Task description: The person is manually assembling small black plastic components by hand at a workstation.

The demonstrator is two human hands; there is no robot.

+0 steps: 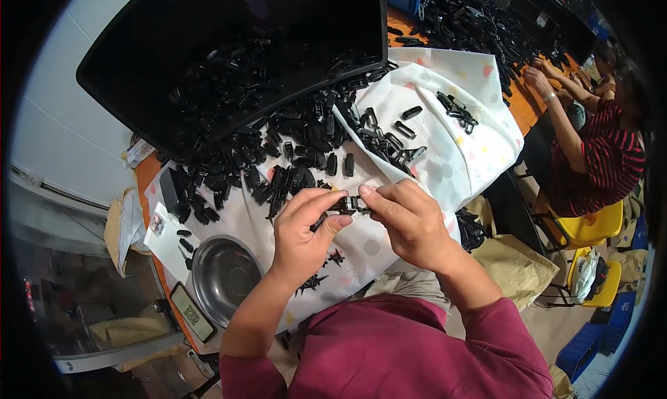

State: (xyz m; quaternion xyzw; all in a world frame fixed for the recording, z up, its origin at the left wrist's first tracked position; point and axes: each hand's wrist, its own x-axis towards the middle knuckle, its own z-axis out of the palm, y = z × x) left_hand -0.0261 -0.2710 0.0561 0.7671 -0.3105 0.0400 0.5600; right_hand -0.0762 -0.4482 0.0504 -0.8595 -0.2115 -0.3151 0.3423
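In front of my chest, both hands hold a small black plastic part (351,204) with a shiny middle. My left hand (304,225) pinches one end between thumb and fingers. The other end sits between the thumb and forefinger of my right hand (411,222). What kind of part it is cannot be made out. Just beyond my hands, a heap of loose black plastic parts (306,138) covers the patterned white cloth (379,236). Small spiky black pieces (336,257) lie on the cloth beside my left forearm.
A large black tray (333,72) full of parts stands at the back. A metal bowl (203,277) and a phone-like card (192,311) are at the left edge. On the right, a person in a striped top (590,152) works at an orange table (524,104), near yellow chairs (590,225).
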